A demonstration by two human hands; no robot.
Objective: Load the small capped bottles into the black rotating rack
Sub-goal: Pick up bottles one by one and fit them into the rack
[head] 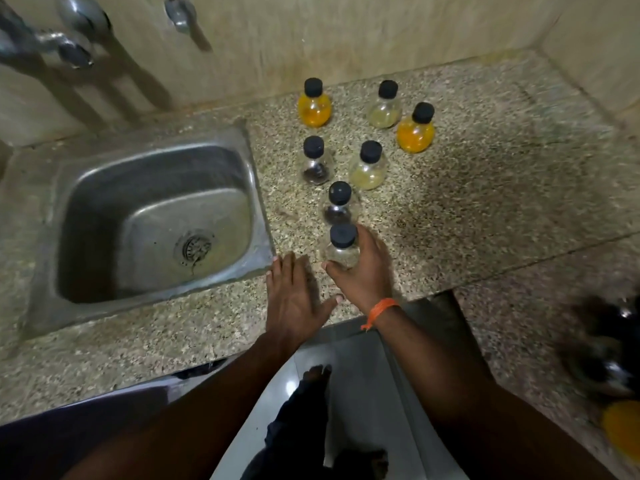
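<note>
Several small round bottles with black caps stand on the speckled stone counter (485,188). My right hand (363,271) is wrapped around the nearest clear bottle (343,245), which stands on the counter. Just behind it is another clear bottle (338,204). Farther back stand a dark-bottomed bottle (315,161), two pale yellow ones (369,166) (385,105) and two orange ones (314,102) (416,128). My left hand (294,299) lies flat on the counter with fingers spread, holding nothing. The black rotating rack (604,344) is a blurred dark shape at the right edge, with an orange bottle (621,427) below it.
A steel sink (45,216) is set into the counter on the left, with taps (74,53) on the tiled wall above it. The counter's front edge runs past my wrists, and the floor and my foot (313,379) show below.
</note>
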